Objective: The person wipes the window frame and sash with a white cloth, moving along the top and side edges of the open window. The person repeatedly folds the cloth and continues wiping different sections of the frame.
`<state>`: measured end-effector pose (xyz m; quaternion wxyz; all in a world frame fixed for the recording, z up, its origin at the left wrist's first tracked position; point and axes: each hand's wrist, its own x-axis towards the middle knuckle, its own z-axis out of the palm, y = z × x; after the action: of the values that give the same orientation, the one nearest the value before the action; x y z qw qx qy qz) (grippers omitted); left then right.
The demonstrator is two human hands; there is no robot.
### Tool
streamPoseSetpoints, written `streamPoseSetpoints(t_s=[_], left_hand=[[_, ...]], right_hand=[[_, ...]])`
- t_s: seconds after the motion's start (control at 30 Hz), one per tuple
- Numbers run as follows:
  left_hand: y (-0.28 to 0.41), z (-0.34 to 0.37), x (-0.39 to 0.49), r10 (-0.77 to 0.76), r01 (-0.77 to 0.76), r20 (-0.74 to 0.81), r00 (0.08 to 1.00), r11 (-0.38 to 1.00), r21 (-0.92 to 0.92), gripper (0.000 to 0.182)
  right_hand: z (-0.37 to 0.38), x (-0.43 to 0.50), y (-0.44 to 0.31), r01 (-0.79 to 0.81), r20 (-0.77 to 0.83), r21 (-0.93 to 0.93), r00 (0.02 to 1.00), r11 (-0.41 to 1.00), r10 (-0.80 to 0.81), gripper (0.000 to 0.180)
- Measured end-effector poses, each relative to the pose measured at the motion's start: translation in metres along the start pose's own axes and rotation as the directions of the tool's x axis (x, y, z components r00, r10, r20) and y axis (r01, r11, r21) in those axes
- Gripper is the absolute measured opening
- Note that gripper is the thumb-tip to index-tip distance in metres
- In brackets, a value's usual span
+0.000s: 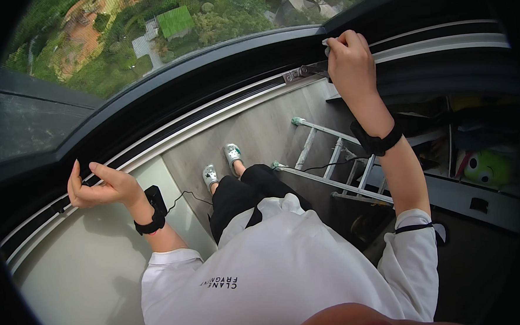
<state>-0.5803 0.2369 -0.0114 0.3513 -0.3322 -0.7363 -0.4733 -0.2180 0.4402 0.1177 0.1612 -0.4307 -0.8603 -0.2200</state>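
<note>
My right hand [352,62] is raised in front of the dark window frame [254,48]. Between its thumb and fingertips is pinched a small white piece [325,44], perhaps tissue or cloth, mostly hidden by the fingers. A metal hinge or stay arm [297,74] sits on the frame just left of that wrist. My left hand [104,186] hovers at the lower left, by the white and black window rail [153,146]. Its fingers are loosely curled, thumb apart, and I see nothing in it. Whether it touches the rail I cannot tell.
An aluminium stepladder [326,159] with paint-marked feet stands at the right on the grey floor [258,123]. Dark shelving behind it holds a green plush toy [485,166]. A pale panel [84,255] lies at left. Thin cables run from both wristbands. Beyond the glass, a garden lies far below.
</note>
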Motion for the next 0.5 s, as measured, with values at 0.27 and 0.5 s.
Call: streamPoseSetpoints(t_s=[0.27, 0.5], left_hand=[[0.002, -0.002, 0.005, 0.016, -0.017, -0.021, 1.000, 1.000, -0.021, 0.022], [-0.003, -0.005, -0.001, -0.050, 0.050, 0.032, 0.998, 0.998, -0.025, 0.025]], right_hand=[[-0.181, 0.046, 0.019, -0.019, -0.399, 0.065, 0.916, 0.998, 0.043, 0.018], [-0.393, 0.173, 0.088, -0.093, -0.771, -0.203, 0.629, 0.975, -0.101, 0.013]])
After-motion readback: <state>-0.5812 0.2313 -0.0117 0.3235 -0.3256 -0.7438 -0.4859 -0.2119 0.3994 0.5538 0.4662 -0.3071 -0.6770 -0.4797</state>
